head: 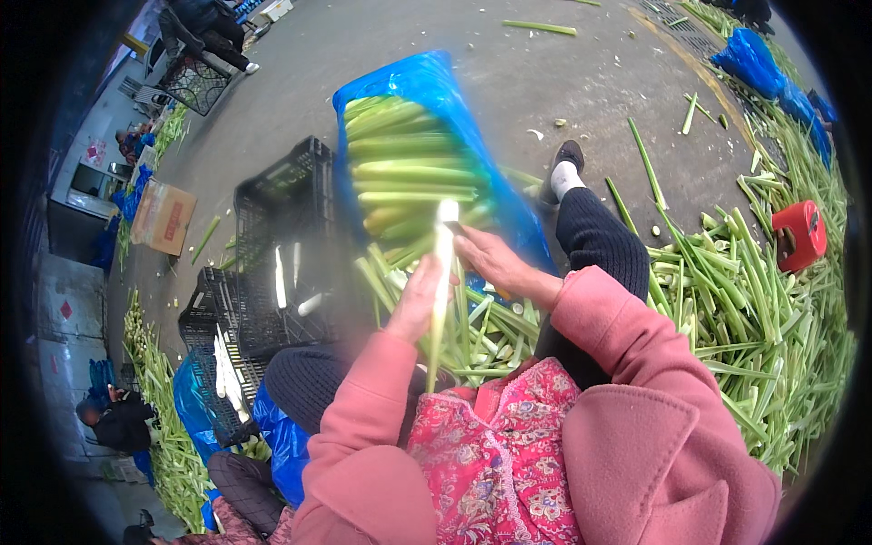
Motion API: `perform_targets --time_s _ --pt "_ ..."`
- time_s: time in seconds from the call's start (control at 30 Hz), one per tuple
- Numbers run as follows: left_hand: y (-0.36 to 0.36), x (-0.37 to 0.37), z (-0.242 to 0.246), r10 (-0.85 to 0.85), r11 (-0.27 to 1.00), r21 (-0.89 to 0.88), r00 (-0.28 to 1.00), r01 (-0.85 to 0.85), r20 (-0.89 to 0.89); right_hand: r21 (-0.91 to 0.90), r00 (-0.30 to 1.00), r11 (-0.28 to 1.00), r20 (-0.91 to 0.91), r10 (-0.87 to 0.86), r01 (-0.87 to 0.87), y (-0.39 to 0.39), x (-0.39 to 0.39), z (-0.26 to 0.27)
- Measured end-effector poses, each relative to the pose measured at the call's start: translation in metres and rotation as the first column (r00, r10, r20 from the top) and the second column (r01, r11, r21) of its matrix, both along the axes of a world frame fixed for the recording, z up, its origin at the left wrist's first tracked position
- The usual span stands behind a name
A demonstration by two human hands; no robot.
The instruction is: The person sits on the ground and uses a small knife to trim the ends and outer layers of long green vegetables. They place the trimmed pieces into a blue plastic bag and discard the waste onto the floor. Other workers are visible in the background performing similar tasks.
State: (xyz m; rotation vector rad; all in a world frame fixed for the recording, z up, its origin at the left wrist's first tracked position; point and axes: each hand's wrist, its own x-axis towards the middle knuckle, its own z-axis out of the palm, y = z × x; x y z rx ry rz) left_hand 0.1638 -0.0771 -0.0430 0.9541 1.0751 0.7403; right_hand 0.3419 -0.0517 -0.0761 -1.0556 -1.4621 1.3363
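A long pale stalk [441, 272], white at its top and green at its lower tip, stands nearly upright between my hands. My left hand [417, 293] is closed around its middle. Near the stalk's white end, my right hand [494, 259] holds a small dark tool [455, 227], perhaps a knife; its blade cannot be made out. Just beyond them, an open blue plastic bag [436, 75] holds a stack of unpeeled green stalks [409, 170]. Left of the bag, a black plastic crate [285, 170] has a few peeled white stalks [280, 278] in it.
Green leaf sheaths [742, 293] lie heaped at the right beside a red plastic stool [798, 235]. A second black crate [225, 300] with white stalks stands at the left, near a seated person's leg [248, 484]. Farther off are a cardboard box [163, 216] and several people.
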Motion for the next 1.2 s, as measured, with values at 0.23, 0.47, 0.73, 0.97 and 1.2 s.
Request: perform_targets --time_s 0.23,0.47,0.73,0.97,1.2 --pt "0.007 0.0 -0.035 0.115 0.929 0.369 0.929 0.025 -0.352 -0.101 0.984 0.979 0.003 0.178 -0.177 0.003 0.004 0.007" --pt "-0.004 0.016 -0.009 0.315 0.75 0.582 0.606 0.313 -0.731 0.03 0.994 0.995 0.042 0.098 -0.099 0.007 0.0 -0.005" --pt "-0.017 0.027 -0.009 0.38 0.623 0.547 0.395 0.559 -0.836 -0.136 0.943 0.967 0.285 -0.171 0.216 0.014 -0.002 -0.014" --pt "-0.022 0.021 -0.011 0.31 0.763 0.617 0.73 0.19 -0.609 -0.457 0.993 0.882 0.015 -0.116 0.11 0.023 0.02 0.011" --pt "-0.019 0.01 -0.009 0.289 0.939 0.244 0.941 -0.243 -0.176 -0.366 0.969 0.931 -0.225 -0.099 0.011 0.026 0.018 -0.003"
